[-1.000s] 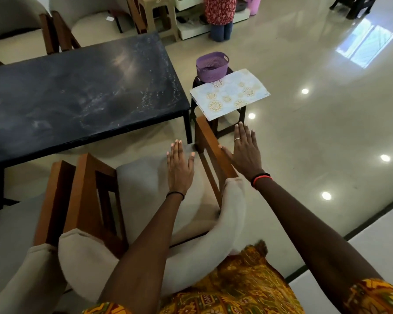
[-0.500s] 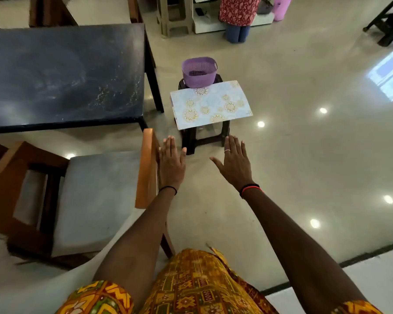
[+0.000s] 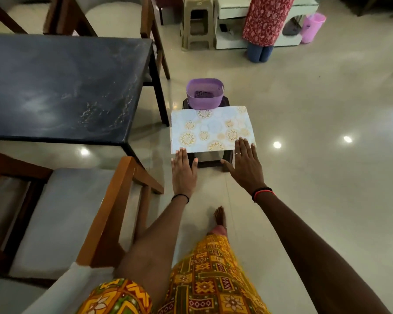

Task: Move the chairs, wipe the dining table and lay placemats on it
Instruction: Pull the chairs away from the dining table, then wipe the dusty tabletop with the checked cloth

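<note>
**Chair set aside, hands now reaching for the placemats**

Since the earlier frames both hands have left the chair and come forward to the small stool, and the view has swung from the chair toward the stool in the centre of the frame.

Head view: the left hand (image 3: 183, 172) is flat and released, fingers together, its tips just at the near left corner of the placemats (image 3: 211, 129). The right hand (image 3: 245, 165) is also spread and grasping nothing, its fingertips over the near right corner. Whether either hand actually touches the mats I cannot tell. The placemats lie on a dark stool (image 3: 210, 159) in the centre of the frame, with a purple basket (image 3: 204, 94) just behind them. The bench (image 3: 61, 87) fills the upper left; its dark top carries pale dusty smears and no mats. A wooden chair (image 3: 82, 207) stands pulled back at lower left, more chairs along the top edge.

By my judgement the chair-moving is at least partly done; the wiping looks not yet done, since the smears remain and no cloth is in sight, and laying the mats is still to come.
</note>
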